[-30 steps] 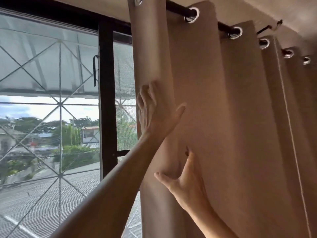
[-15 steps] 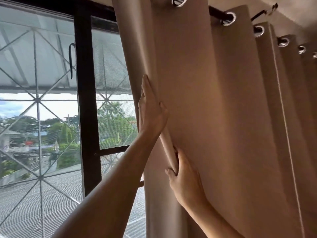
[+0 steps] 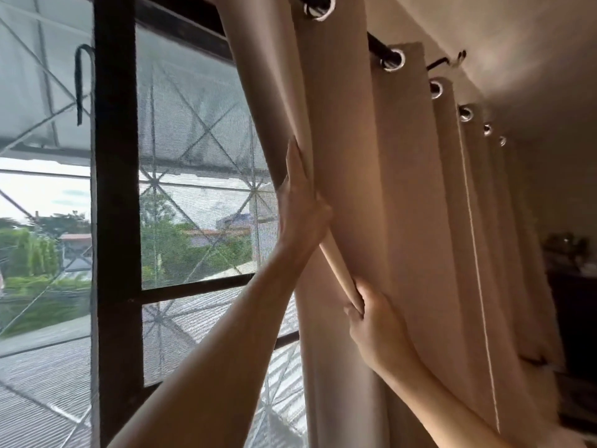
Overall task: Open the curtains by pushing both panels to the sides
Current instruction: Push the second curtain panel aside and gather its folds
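Observation:
A beige curtain panel (image 3: pixel 403 195) hangs by metal rings from a black rod (image 3: pixel 374 46) and is bunched into folds toward the right. My left hand (image 3: pixel 300 205) is raised against the panel's leading fold, fingers straight up along it and thumb over its front. My right hand (image 3: pixel 371 328) is lower down, its fingers wrapped round the same rolled fold. Both forearms reach up from the bottom of the view. The panel's lower part is out of view.
The dark window frame (image 3: pixel 113 221) with mesh screen and a diagonal grille stands uncovered at left; roofs and trees lie outside. A dark piece of furniture (image 3: pixel 571 286) stands against the wall at far right, beyond the curtain folds.
The curtain's leading edge has slid to the right, uncovering more window. My left hand turned from flat on the cloth to edge-on along the fold, and my right hand closed round the fold.

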`<state>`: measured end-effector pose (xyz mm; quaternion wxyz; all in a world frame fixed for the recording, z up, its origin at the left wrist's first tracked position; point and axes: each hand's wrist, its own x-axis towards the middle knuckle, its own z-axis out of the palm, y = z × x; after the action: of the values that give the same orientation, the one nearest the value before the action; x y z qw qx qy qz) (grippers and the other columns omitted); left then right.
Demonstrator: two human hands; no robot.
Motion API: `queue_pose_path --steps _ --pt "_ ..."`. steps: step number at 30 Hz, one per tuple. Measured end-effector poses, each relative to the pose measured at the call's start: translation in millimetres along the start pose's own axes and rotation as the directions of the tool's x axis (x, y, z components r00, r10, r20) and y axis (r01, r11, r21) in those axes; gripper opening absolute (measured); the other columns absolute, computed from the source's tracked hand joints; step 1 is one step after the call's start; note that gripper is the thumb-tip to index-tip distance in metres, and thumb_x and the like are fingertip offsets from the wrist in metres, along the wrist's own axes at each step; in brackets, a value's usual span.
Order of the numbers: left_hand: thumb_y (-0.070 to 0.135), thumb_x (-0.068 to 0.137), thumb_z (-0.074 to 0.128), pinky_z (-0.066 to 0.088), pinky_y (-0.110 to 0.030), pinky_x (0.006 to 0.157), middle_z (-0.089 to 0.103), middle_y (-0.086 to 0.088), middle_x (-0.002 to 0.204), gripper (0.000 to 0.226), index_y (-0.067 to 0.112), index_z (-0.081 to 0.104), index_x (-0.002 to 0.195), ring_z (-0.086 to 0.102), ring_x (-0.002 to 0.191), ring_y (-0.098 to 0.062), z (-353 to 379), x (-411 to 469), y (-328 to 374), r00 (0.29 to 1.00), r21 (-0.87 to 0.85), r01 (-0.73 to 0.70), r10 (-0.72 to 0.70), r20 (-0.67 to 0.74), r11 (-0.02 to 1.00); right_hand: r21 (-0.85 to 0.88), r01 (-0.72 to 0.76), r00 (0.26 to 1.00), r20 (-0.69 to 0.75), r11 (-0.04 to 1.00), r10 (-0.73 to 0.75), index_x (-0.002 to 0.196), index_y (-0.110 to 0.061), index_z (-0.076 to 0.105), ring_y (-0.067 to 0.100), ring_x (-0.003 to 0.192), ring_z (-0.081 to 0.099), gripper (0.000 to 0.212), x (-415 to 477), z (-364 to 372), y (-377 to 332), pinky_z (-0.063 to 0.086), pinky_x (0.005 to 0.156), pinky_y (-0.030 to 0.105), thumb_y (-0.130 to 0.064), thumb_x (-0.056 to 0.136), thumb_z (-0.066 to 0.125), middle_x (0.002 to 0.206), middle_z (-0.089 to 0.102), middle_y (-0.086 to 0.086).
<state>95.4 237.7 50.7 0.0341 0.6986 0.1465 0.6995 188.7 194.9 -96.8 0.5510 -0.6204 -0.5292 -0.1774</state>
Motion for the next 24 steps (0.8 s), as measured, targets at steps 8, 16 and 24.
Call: queue_pose_path --steps 8,16,24 --pt "-0.007 0.08 0.052 0.045 -0.026 0.073 0.061 -0.011 0.13 0.091 0.018 0.01 0.156 0.056 0.089 -0.016 34 4 -1 0.998 0.004 0.033 -0.033 0.055 0.999 -0.009 -0.005 0.999 -0.035 1.0 0.005 0.098 -0.029 0.058 0.014 0.059 0.055 0.026 23 -17 31 0.05 0.06 0.032 -0.007 0.083 0.061 0.066 0.055 -0.011" --pt "-0.01 0.078 0.05 0.037 -0.013 0.078 0.056 -0.011 0.138 0.091 0.018 0.012 0.155 0.061 0.11 -0.026 80 8 -3 1.0 0.002 0.013 -0.013 0.016 1.0 -0.005 0.022 1.0 -0.007 1.0 -0.022 0.109 -0.028 0.057 0.021 0.074 0.063 0.035 50 -32 78 0.055 0.071 0.042 -0.006 0.082 0.061 0.08 0.067 -0.001" --pt "-0.002 0.082 0.053 0.031 -0.009 0.077 0.053 -0.012 0.141 0.09 0.021 0.007 0.156 0.055 0.121 -0.027 139 9 9 0.998 0.051 0.044 -0.047 0.052 0.998 -0.017 0.012 0.995 0.096 1.0 -0.01 0.116 -0.035 0.055 0.021 0.074 0.059 0.036 85 -59 138 0.044 0.062 0.027 -0.013 0.088 0.057 0.083 0.063 0.001"
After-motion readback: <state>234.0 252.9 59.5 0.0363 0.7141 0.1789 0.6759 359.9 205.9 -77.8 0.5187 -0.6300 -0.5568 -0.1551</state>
